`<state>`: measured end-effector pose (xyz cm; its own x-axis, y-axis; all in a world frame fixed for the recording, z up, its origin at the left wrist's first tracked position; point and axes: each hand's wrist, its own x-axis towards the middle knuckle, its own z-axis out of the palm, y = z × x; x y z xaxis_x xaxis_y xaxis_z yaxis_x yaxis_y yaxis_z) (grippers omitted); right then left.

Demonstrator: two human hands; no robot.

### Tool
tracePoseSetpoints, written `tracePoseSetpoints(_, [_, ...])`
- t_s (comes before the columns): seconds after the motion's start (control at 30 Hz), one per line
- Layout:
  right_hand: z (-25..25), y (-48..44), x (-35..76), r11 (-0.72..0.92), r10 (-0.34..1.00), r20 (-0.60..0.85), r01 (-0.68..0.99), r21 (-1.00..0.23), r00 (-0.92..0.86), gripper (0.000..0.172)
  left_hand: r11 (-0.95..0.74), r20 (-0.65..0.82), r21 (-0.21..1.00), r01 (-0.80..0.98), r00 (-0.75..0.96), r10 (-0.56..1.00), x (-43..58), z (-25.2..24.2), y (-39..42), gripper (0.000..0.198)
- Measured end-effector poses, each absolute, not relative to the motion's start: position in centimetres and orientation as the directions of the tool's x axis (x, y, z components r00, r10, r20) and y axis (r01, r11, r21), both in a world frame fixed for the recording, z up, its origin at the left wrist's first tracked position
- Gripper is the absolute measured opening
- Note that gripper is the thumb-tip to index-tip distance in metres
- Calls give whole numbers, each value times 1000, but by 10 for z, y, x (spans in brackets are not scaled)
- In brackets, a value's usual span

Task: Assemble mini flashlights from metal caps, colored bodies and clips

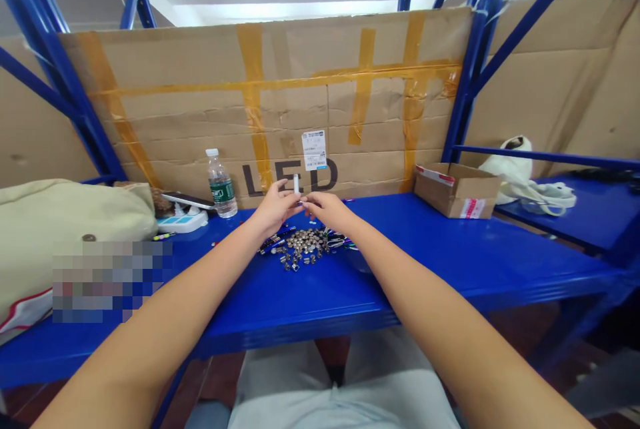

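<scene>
A small white tube (296,183) stands upright in the fingers of my left hand (276,209), which is closed on it. Close beside it, my right hand (327,209) has its fingertips pinched together near the tube's lower end. Whatever the right fingertips hold is too small to make out. Beneath both hands, a heap of small shiny metal pieces (305,242) lies on the blue table (430,242). Dark pen-like sticks (278,239) lie left of the heap, partly hidden by my left hand and forearm. More thin, coloured pieces (338,241) lie at its right.
A water bottle (221,185) and a white power strip (183,221) with a phone (189,200) stand back left. A beige bag (75,215) covers the left end. An open cardboard box (455,190) sits back right. Taped cardboard (200,122) walls off the back.
</scene>
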<state>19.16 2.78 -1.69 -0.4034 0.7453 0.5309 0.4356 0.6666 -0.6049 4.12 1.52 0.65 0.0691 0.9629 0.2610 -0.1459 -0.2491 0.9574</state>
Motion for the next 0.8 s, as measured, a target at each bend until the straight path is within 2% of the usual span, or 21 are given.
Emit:
tracePoseSetpoints(0.07, [-16,28,194,634,770,479,416,-652,-422,19,-233,242,965,-119,72,968,37,4,13,61])
tracePoseSetpoints(0.17, [-15,29,199,551,828,427,389,-738,-364,20,-302,300,950,81,37,953,29,3,20,73])
tracePoseSetpoints(0.23, [-15,28,201,470,870,369,320,-823,-327,17,-428,426,861,274,70,902,21,2,26,77])
tracePoseSetpoints(0.33, [-14,25,200,346,894,284,133,-929,-346,14,-623,554,644,443,292,780,11,1,31,54])
tracePoseSetpoints(0.4, [-13,23,198,292,885,266,10,-956,-381,14,-682,529,588,436,431,731,8,0,31,42])
tracePoseSetpoints(0.5, [-14,21,195,269,880,268,-54,-962,-393,16,-683,463,641,350,533,708,12,-3,28,40])
tracePoseSetpoints(0.63, [-15,24,194,307,900,275,42,-951,-338,14,-634,418,710,307,541,730,24,-8,21,53])
tracePoseSetpoints(0.73, [-15,28,194,327,913,286,103,-940,-291,7,-649,414,658,381,538,735,28,-9,18,50])
tracePoseSetpoints(0.8, [-13,29,196,333,923,300,109,-937,-242,11,-651,416,626,429,523,744,29,-7,17,44])
